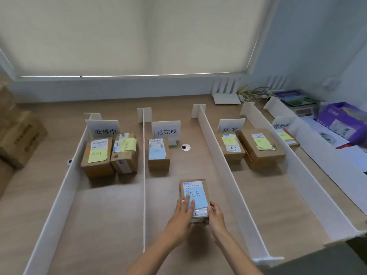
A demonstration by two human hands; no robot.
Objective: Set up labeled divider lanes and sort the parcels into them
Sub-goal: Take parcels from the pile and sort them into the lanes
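We've got a brown parcel (195, 190), blue handwritten note (198, 198) on top; our left grip (181, 215) lies flat across it, right grip (216, 215) curls round its edge.

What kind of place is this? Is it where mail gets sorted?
Probably an office desk turned into a small parcel-sorting spot. White dividers with signs split it into rows, and parcels with sticky notes sit in them. A router stands at the back.
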